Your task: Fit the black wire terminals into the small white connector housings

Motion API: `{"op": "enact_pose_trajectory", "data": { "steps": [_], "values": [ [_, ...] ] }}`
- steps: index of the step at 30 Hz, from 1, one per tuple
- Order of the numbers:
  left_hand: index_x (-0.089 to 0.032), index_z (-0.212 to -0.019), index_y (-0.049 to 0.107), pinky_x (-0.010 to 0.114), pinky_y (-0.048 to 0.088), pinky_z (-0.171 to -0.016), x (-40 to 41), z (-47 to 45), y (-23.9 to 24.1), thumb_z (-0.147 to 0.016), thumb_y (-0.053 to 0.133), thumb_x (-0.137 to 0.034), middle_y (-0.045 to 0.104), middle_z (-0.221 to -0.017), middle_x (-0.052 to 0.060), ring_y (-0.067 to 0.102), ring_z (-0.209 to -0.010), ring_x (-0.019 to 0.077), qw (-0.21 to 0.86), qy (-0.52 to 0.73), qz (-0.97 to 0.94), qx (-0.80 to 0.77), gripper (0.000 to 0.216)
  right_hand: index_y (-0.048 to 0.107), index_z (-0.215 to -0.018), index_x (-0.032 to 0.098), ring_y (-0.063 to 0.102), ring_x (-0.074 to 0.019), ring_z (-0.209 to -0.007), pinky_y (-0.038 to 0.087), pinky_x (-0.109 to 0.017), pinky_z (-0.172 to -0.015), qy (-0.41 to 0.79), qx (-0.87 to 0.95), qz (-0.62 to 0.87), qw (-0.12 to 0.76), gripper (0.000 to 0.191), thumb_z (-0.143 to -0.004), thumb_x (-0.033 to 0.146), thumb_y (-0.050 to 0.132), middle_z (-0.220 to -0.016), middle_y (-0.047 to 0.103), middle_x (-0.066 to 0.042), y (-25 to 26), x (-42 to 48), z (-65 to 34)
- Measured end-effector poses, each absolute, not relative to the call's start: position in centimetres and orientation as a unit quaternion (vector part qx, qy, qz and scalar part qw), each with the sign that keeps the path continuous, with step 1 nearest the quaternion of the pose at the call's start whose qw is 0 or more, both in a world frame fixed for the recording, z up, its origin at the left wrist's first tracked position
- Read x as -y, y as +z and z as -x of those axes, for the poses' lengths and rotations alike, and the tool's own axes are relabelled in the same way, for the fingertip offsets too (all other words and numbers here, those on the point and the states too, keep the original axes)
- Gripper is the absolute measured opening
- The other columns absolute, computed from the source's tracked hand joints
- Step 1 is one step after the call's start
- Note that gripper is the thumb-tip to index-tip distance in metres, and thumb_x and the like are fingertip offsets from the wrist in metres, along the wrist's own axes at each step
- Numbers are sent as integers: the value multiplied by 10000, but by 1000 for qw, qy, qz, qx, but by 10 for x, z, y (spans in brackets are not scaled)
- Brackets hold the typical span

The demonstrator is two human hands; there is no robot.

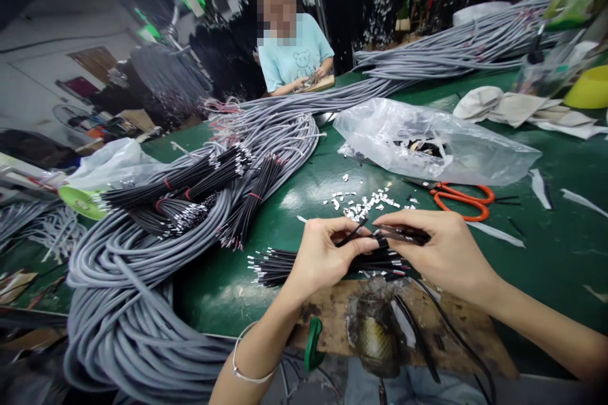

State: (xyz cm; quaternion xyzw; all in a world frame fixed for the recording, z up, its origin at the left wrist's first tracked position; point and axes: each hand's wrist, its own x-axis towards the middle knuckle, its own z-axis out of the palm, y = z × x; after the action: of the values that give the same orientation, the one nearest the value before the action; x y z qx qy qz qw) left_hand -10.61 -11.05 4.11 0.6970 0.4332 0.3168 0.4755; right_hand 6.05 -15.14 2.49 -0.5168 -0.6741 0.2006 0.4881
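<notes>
My left hand (327,253) pinches a short black wire (352,234) between thumb and fingers. My right hand (434,247) is closed on a small bunch of black wires (403,235), close beside the left. Both hands hover over a loose pile of black wires with stripped ends (280,264) on the green table (560,247). Small white metal terminals (361,202) lie scattered just beyond my hands.
Thick coils of grey cable (142,304) fill the left. Bundled black wires (190,193) lie on them. Orange scissors (460,196) and a clear plastic bag (427,139) sit to the right. A wooden board (465,329) with a clamp lies at the near edge. Another person (292,54) works across the table.
</notes>
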Motion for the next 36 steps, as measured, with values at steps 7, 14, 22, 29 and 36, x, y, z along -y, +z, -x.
{"op": "enact_pose_trajectory", "data": {
  "steps": [7, 14, 22, 29, 36],
  "values": [
    [-120, -606, 629, 209, 418, -525, 114, 103, 40, -659, 735, -278, 624, -586, 15, 532, -537, 111, 428, 343, -699, -458, 198, 723, -791, 177, 648, -140, -599, 500, -216, -508, 223, 645, 523, 511, 146, -685, 133, 632, -735, 716, -11, 24, 153, -58],
    [-120, -579, 607, 185, 375, -486, 115, 103, 37, -673, 725, -291, 597, -549, -5, 487, -504, 89, 361, 352, -727, -467, 228, 726, -789, 162, 654, -130, -612, 495, -205, -539, 201, 656, 522, 507, 225, -645, 47, 596, -726, 720, 4, 27, 155, -55],
    [-122, -613, 629, 193, 387, -497, 112, 104, 38, -685, 721, -270, 616, -565, 1, 519, -518, 105, 390, 338, -729, -450, 189, 719, -805, 182, 654, -116, -636, 493, -189, -556, 192, 673, 510, 500, 199, -694, 67, 602, -752, 721, 12, 23, 154, -57],
    [-124, -659, 629, 218, 439, -608, 110, 108, 42, -893, 477, -266, 663, -652, 35, 598, -615, 133, 446, 199, -792, -367, 313, 709, -815, 174, 652, -156, -624, 506, -247, -574, 87, 661, 534, 521, 174, -732, 108, 571, -741, 714, -21, 20, 147, -65],
    [-138, -928, 685, 266, 426, -749, 110, 105, 39, -866, 492, -140, 627, -889, 74, 573, -841, 176, 289, 245, -857, -350, 202, 649, -1085, 204, 646, -126, -707, 500, -225, -627, 104, 718, 447, 524, 399, -761, 27, 498, -860, 701, -13, 22, 151, -67]
  ]
}}
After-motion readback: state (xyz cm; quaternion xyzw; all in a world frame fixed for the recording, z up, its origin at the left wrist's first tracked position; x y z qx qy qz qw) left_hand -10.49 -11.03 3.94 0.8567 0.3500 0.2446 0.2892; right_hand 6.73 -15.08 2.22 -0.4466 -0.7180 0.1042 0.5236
